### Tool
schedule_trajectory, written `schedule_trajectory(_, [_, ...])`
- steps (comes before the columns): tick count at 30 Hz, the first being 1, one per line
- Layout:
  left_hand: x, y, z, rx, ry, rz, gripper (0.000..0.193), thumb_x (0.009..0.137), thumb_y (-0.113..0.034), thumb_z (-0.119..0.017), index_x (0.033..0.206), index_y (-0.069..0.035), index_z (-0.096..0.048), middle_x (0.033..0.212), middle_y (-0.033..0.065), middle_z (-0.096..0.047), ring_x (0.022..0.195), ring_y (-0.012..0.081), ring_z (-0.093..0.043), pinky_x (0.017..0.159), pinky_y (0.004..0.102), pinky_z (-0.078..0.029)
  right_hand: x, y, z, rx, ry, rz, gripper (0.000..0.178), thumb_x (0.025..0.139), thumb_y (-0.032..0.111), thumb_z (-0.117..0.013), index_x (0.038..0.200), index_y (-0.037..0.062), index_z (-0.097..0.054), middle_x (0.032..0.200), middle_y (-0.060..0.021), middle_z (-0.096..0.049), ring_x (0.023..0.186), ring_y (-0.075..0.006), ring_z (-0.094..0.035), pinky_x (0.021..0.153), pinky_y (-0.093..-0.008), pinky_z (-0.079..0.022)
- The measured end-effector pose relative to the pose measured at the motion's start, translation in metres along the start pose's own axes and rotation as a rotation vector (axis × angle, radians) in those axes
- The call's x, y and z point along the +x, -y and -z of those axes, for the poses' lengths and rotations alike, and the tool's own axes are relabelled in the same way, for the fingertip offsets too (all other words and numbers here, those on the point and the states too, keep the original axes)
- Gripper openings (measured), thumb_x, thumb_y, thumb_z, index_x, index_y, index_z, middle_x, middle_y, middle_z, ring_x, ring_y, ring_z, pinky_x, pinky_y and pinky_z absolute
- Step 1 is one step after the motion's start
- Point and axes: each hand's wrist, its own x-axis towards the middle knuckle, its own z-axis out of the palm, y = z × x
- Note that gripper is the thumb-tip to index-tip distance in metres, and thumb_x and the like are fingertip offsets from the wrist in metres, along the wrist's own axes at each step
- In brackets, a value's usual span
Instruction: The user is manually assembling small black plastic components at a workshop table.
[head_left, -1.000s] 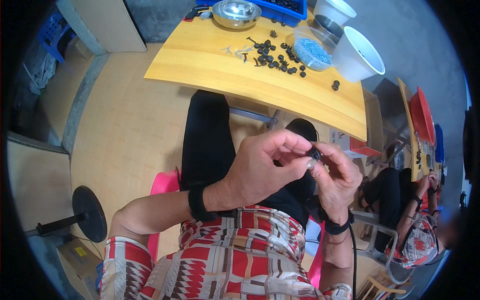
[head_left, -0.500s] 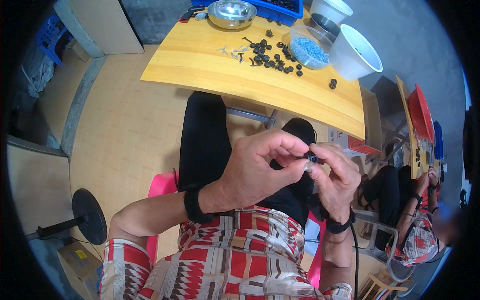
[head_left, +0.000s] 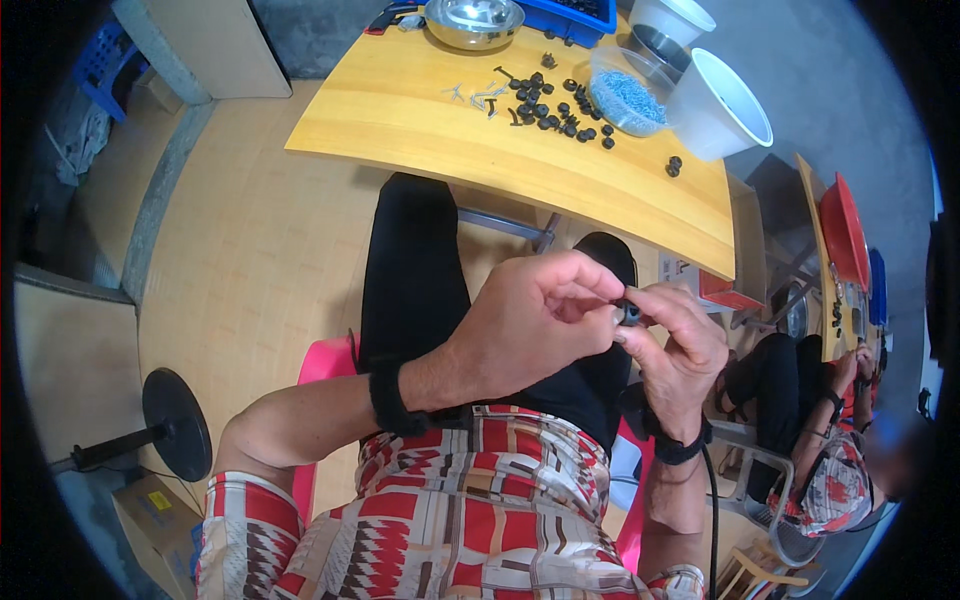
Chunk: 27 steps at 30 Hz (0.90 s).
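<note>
My left hand (head_left: pixel 535 315) and my right hand (head_left: pixel 682 345) meet above my lap, short of the table's near edge. Their fingertips pinch a small black round part (head_left: pixel 630 313) from both sides. Most of it is hidden by the fingers, so its exact kind does not show. Beyond them on the table lie several loose black knob-like pieces (head_left: pixel 545 112), scattered in a loose cluster. Several silver screws or pins (head_left: pixel 478 99) rest just left of that cluster. Two more black pieces (head_left: pixel 673 166) sit apart near the right side.
The wooden table (head_left: pixel 420 120) carries a metal bowl (head_left: pixel 474 38), a blue tray (head_left: pixel 570 28), a clear tub of small blue pieces (head_left: pixel 628 98) and white buckets (head_left: pixel 718 105). A co-worker (head_left: pixel 835 470) sits at another table on the right. A black round-based stand (head_left: pixel 178 425) is at left.
The fingers have shifted slightly around the black part, and it appears turned a little. The whole view has moved slightly, so the table appears a bit further right.
</note>
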Motion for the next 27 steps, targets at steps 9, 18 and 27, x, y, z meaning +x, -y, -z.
schedule_trajectory(9, [0.001,0.002,-0.001,0.120,-0.056,0.027,0.016,0.075,0.002,-0.058,0.090,0.005,-0.051,0.077,0.0055,-0.060,0.069,0.0066,-0.058,0.062,0.0190,-0.048,-0.003,0.004,-0.009,-0.109,0.015,0.039,0.029,0.062,0.004,-0.073,0.089,0.0001,-0.064,0.075,-0.0094,-0.061,0.067,-0.0198,-0.058,0.061,-0.0287,-0.046])
schedule_trajectory(18, [0.005,0.005,0.004,-0.173,-0.005,0.101,0.012,0.080,0.000,-0.053,0.091,0.005,-0.051,0.079,0.0092,-0.060,0.071,0.0126,-0.061,0.063,0.0218,-0.050,-0.009,-0.004,-0.015,0.236,-0.055,-0.194,0.027,0.069,-0.003,-0.068,0.096,-0.0004,-0.063,0.085,-0.0080,-0.060,0.072,-0.0107,-0.053,0.062,-0.0210,-0.043])
schedule_trajectory(27, [0.006,0.016,0.003,0.036,-0.044,-0.188,0.016,0.076,0.007,-0.055,0.091,0.002,-0.053,0.084,0.0053,-0.059,0.076,0.0064,-0.057,0.065,0.0192,-0.047,-0.004,0.001,-0.012,0.125,-0.032,-0.179,0.028,0.070,0.001,-0.069,0.097,-0.0004,-0.062,0.088,-0.0090,-0.060,0.074,-0.0125,-0.055,0.066,-0.0226,-0.046])
